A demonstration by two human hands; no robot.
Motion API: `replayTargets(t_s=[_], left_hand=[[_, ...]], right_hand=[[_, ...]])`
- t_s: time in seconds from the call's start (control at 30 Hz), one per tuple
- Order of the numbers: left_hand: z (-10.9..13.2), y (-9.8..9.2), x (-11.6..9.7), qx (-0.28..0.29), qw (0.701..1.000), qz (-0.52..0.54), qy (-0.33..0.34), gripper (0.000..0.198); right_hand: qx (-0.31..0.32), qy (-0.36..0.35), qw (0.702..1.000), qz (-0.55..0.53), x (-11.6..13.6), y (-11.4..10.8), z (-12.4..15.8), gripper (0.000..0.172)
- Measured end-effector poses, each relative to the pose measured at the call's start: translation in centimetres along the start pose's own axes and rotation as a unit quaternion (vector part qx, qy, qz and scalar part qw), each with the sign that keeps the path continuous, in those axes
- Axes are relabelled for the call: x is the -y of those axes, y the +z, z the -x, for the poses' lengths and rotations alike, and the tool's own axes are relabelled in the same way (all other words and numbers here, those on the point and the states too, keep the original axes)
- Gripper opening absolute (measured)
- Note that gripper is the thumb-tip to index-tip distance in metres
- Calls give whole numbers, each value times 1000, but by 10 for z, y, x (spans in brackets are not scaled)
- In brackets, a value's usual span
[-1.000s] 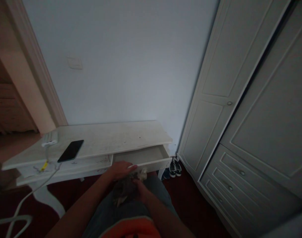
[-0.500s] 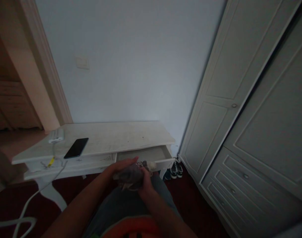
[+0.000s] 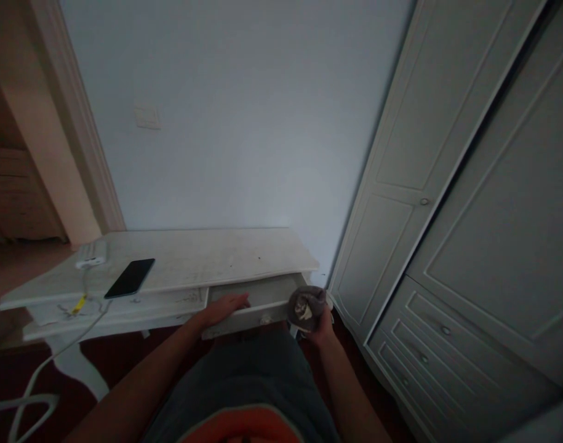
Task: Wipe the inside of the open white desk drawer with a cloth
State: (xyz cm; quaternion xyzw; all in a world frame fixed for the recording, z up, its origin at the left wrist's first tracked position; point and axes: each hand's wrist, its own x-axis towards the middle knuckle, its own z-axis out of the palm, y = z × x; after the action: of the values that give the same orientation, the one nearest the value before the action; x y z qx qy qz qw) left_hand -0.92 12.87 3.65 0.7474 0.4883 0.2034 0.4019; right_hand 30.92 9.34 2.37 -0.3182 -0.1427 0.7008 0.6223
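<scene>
My left hand [image 3: 223, 306] lies flat with fingers stretched out on the front edge of the open right drawer [image 3: 258, 295] of a low white console table [image 3: 193, 258]. My right hand [image 3: 320, 329] is closed around a bunched dark grey cloth [image 3: 305, 306] with a pale patch, held up just right of the drawer's corner. My forearms and lap fill the bottom of the view.
A black phone [image 3: 130, 278] lies on the tabletop at the left, beside a white power strip [image 3: 91, 255] whose cable [image 3: 36, 375] trails to the dark red floor. A white wardrobe [image 3: 451, 234] with drawers stands at the right. A wooden door frame [image 3: 73, 123] rises at left.
My right hand has carried the grey cloth from my lap up and to the right, beside the drawer. My left hand has let go of the cloth and rests on the drawer front.
</scene>
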Motion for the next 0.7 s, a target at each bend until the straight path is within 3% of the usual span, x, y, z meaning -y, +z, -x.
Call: replayTargets(t_s=[0.07, 0.2, 0.33, 0.47, 0.6, 0.7], left_hand=[[-1, 2, 0, -7, 1000, 5, 5, 91], [1, 2, -2, -17, 1000, -4, 18, 87], [3, 3, -1, -19, 999, -15, 33, 79], [0, 4, 4, -24, 999, -10, 32, 78], [-4, 3, 8, -18, 1000, 1, 12, 83], [-5, 2, 9, -21, 1000, 10, -5, 95]], right_hand=[[-27, 17, 999, 36, -14, -6, -2, 25], [-79, 77, 989, 96, -66, -12, 0, 22], [-69, 113, 983, 127, -120, -2, 9, 17], [13, 166, 974, 153, -173, 42, 23, 19], [102, 294, 939, 146, -215, 99, 35, 20], [99, 333, 930, 117, -226, 118, 40, 24]])
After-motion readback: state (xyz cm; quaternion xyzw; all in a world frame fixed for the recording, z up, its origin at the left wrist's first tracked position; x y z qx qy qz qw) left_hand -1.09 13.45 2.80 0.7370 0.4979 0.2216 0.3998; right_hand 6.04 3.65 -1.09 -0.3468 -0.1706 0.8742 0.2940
